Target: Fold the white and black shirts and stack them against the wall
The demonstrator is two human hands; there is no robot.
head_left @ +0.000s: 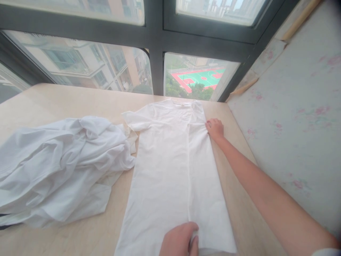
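Observation:
A white short-sleeved shirt (162, 170) lies spread on the pale wooden surface, its collar toward the window and its hem toward me. One sleeve sticks out to the left; no sleeve shows sticking out on the right side. A vertical edge runs down the cloth right of its middle. At the shirt's right edge, below the shoulder, my right hand (215, 128) pinches the fabric, and creases spread from its fingers. Near the hem, my left hand (181, 240) is closed on the cloth at the lower end of that vertical edge, with some white fabric between thumb and fingers.
A crumpled heap of white clothes (61, 167) lies to the left, close against the shirt. Dark window frames (157, 42) border the far side of the wooden surface (61, 97). A flower-patterned wall (293, 142) rises on the right, beside my right arm.

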